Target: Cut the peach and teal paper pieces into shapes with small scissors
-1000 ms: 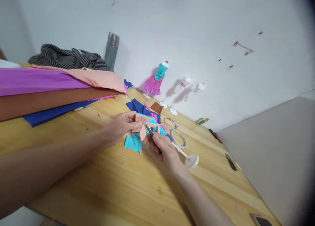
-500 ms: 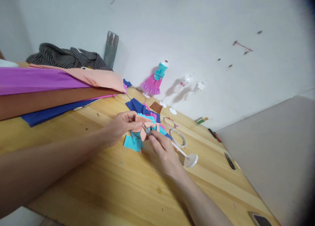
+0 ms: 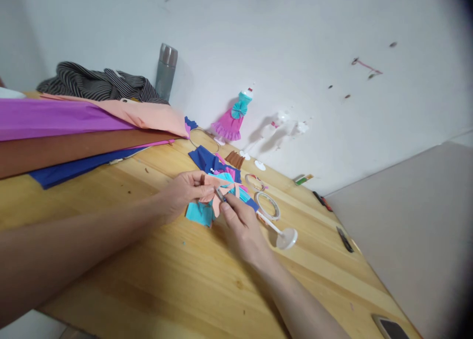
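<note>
My left hand [image 3: 190,188] pinches a peach piece of crepe paper [image 3: 215,181] between thumb and fingers. Small scissors [image 3: 220,195] are in my right hand [image 3: 240,218], their blades against the peach paper. A strip of the paper hangs down beside the blades. Under and behind the hands lie turquoise paper [image 3: 199,214] and dark blue paper [image 3: 202,159] with pink bits. A white stand with a round base [image 3: 287,238] lies on its side to the right of the papers.
Tape rolls [image 3: 267,206] lie right of the papers. A small figure in a pink dress [image 3: 229,124] and two bare white stands are by the wall. Long folded papers [image 3: 66,119], striped cloth [image 3: 99,85] and a flask [image 3: 167,73] occupy the left. A cutter [image 3: 345,239] and phone [image 3: 389,327] lie right.
The peach paper has shifted slightly, with its cut strip now hanging a little lower and further right. Both hands have stayed almost in place.
</note>
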A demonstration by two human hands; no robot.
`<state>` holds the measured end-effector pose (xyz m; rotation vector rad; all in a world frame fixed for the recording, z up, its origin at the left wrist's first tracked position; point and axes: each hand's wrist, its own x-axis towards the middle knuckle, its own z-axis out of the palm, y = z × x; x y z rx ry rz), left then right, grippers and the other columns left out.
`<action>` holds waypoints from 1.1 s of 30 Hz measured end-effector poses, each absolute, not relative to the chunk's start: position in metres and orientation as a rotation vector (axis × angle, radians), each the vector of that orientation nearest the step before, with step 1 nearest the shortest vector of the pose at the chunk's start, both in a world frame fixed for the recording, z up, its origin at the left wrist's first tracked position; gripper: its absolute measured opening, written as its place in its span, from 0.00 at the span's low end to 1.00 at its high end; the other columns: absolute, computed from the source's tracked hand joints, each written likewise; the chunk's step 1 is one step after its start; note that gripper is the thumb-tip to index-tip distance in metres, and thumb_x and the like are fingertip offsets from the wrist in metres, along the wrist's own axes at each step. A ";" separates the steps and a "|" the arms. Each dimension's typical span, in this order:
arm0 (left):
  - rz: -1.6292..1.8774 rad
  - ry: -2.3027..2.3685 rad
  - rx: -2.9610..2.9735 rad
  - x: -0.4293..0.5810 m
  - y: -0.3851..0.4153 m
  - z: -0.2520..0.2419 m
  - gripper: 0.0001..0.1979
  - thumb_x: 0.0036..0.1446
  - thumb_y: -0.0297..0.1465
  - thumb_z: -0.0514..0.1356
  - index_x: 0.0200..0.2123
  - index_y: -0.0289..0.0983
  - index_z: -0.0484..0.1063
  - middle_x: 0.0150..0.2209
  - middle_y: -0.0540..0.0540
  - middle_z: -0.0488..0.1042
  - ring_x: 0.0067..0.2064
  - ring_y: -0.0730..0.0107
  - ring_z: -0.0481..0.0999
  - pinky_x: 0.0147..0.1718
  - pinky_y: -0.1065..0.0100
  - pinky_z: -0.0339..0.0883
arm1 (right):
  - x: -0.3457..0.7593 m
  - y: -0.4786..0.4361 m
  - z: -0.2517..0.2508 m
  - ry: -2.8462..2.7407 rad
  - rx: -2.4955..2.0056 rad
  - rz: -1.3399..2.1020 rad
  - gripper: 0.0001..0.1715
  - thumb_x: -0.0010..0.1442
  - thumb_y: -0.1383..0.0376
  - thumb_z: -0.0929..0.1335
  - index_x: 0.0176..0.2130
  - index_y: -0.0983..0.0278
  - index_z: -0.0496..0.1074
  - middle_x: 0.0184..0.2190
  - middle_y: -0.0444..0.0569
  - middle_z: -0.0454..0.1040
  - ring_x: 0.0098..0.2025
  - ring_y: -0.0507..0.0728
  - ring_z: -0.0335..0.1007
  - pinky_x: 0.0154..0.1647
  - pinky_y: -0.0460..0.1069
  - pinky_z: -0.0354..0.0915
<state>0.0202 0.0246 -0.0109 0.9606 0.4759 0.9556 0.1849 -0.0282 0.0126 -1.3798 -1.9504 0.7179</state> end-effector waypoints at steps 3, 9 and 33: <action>0.945 0.497 0.890 0.022 0.021 -0.010 0.12 0.45 0.33 0.70 0.30 0.32 0.74 0.24 0.50 0.73 0.29 0.72 0.74 0.33 0.68 0.68 | 0.181 -0.029 0.011 -1.953 -1.332 0.738 0.13 0.65 0.58 0.59 0.35 0.63 0.67 0.29 0.45 0.67 0.31 0.55 0.60 0.34 0.50 0.56; 0.935 0.474 0.781 0.023 0.020 -0.010 0.13 0.41 0.30 0.72 0.23 0.32 0.71 0.22 0.51 0.73 0.25 0.79 0.70 0.29 0.73 0.66 | 0.177 -0.030 0.004 -1.839 -1.333 0.891 0.14 0.64 0.55 0.61 0.33 0.62 0.65 0.23 0.43 0.61 0.30 0.55 0.58 0.29 0.48 0.54; 0.957 0.570 0.802 0.030 0.010 -0.017 0.13 0.44 0.33 0.70 0.24 0.30 0.70 0.21 0.51 0.68 0.24 0.79 0.64 0.28 0.73 0.61 | 0.169 -0.032 -0.019 -1.361 -1.156 1.280 0.30 0.56 0.40 0.65 0.23 0.60 0.56 0.18 0.37 0.49 0.19 0.48 0.41 0.18 0.46 0.39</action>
